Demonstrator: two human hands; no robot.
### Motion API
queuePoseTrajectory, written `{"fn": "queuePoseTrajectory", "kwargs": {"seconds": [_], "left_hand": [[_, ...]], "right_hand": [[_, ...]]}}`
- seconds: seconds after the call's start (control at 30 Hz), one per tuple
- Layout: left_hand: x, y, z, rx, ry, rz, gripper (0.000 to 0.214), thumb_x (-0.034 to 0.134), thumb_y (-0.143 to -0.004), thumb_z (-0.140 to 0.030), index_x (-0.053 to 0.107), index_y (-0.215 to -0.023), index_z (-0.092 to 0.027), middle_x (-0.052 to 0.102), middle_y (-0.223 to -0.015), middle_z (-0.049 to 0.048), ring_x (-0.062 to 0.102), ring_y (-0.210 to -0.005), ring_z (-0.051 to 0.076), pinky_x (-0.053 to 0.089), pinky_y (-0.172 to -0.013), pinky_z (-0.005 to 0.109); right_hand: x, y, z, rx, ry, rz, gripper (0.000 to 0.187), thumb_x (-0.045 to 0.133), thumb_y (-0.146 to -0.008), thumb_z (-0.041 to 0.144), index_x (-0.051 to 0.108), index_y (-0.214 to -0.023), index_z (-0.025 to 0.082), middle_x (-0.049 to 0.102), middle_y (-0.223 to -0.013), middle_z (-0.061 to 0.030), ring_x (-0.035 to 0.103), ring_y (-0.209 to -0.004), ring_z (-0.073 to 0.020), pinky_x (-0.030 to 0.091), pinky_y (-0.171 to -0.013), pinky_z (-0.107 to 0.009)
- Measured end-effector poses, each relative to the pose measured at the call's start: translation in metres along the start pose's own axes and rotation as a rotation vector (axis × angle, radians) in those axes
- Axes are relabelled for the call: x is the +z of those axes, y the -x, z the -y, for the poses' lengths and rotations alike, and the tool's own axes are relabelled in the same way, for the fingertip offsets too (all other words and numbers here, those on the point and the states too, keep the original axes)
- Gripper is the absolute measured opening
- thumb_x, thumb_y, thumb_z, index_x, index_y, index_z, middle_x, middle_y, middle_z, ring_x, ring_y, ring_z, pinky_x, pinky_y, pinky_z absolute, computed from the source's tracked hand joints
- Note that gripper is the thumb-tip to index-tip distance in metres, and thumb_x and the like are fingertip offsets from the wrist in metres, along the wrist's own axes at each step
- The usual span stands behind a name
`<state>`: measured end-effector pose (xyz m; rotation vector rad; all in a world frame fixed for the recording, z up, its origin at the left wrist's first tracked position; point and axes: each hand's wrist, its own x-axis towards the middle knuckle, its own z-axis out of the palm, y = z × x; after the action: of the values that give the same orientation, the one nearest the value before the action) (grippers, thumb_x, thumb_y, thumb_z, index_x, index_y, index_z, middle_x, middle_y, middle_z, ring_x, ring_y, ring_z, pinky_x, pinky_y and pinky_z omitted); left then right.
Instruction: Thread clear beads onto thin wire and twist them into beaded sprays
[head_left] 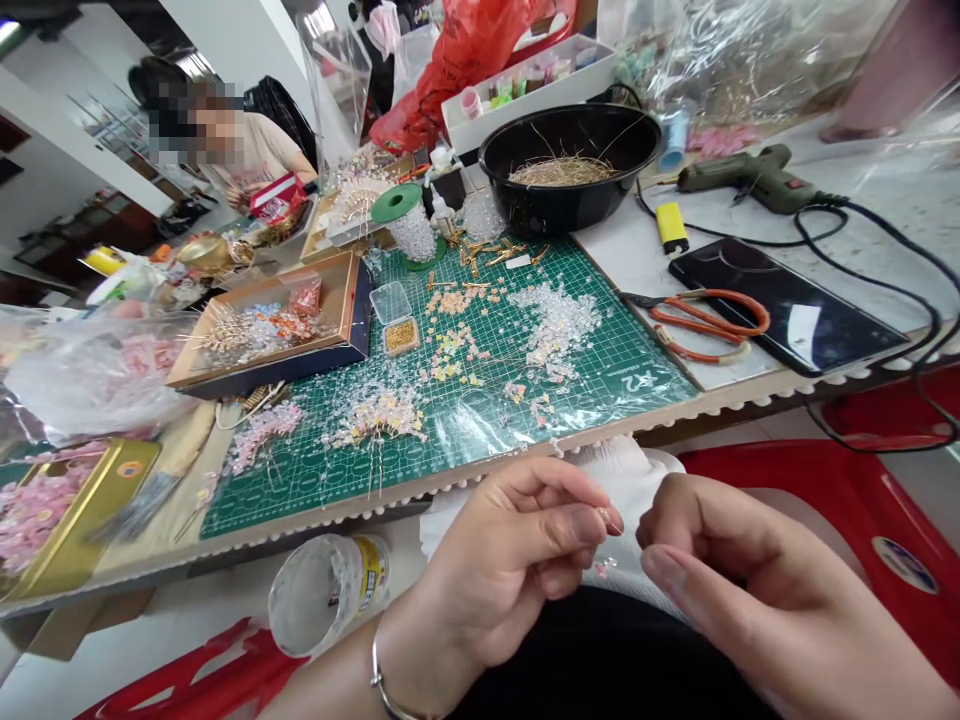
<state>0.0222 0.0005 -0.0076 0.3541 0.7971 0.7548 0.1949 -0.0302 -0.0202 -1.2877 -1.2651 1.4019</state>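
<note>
In front of the table edge, my left hand [510,550] pinches a small clear bead [606,518] between thumb and forefinger. A small pink-and-clear bead cluster [602,568] shows just below its fingertips. My right hand [750,580] is close beside it, thumb and forefinger closed; whatever they hold is too fine to make out. On the green cutting mat [480,440] beyond lie a pile of clear beads [559,320], yellow and pink flower beads [454,350], and a beaded hair comb [382,418]. A pink beaded hair piece [264,435] rests further left.
Orange-handled scissors [712,318], a phone [787,300], a yellow lighter [671,228] and a glue gun [757,180] lie to the right. Behind the mat stand a black bowl [525,205] and a green spool [397,203]. A bucket [319,595] is below the table. Another person sits far left.
</note>
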Motion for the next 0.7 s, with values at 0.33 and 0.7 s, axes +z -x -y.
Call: {"fn": "queuePoseTrajectory", "kwargs": {"seconds": [0.33, 0.7], "left_hand": [[0.002, 0.004, 0.002, 0.039, -0.064, 0.015, 0.018, 0.091, -0.070, -0.017, 0.074, -0.077, -0.015, 0.068, -0.071, 0.0003, 0.047, -0.047, 0.000, 0.027, -0.040, 0.011], [0.008, 0.008, -0.026, 0.597, -1.306, 0.094, 0.007, 0.074, -0.088, -0.021, 0.075, -0.082, -0.019, 0.072, -0.079, 0.0032, 0.063, -0.075, 0.014, 0.047, -0.071, 0.026]], "right_hand": [[-0.001, 0.003, 0.000, -0.005, 0.052, 0.009, 0.052, 0.063, -0.088, 0.063, 0.049, -0.059, 0.023, 0.044, -0.049, 0.0058, 0.036, -0.043, -0.0089, 0.034, -0.038, -0.016], [-0.011, -0.006, -0.012, 0.253, -0.120, 0.246, 0.046, 0.060, -0.087, 0.070, 0.067, -0.084, 0.024, 0.052, -0.068, 0.0026, 0.042, -0.060, -0.0129, 0.037, -0.052, -0.022]]}}
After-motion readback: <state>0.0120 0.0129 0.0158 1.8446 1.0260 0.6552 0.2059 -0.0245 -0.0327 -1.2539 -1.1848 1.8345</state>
